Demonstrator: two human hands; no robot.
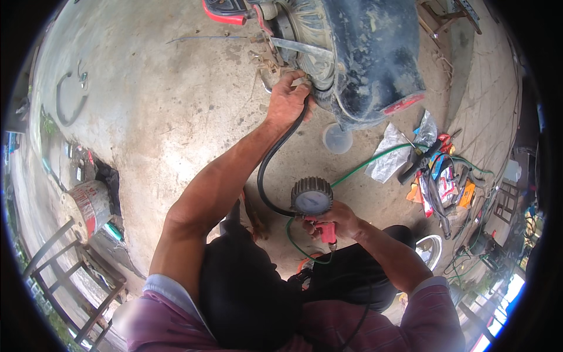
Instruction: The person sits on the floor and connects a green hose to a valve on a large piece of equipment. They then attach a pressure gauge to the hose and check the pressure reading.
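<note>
My right hand is wrapped round the red handle of a tyre inflator, whose round gauge has a black ribbed rim and faces up. From the inflator a thick black hose curves up to my left hand. There my fingers pinch the hose's end against the wheel of a dusty vehicle. The tip and whatever it meets are hidden by the fingers. A thin green air hose runs by the inflator towards the right.
A dusty dark fender with a red reflector overhangs the wheel. A translucent round tub sits below it. Tools and packets lie heaped at right. At left are a drum-like container and a metal frame.
</note>
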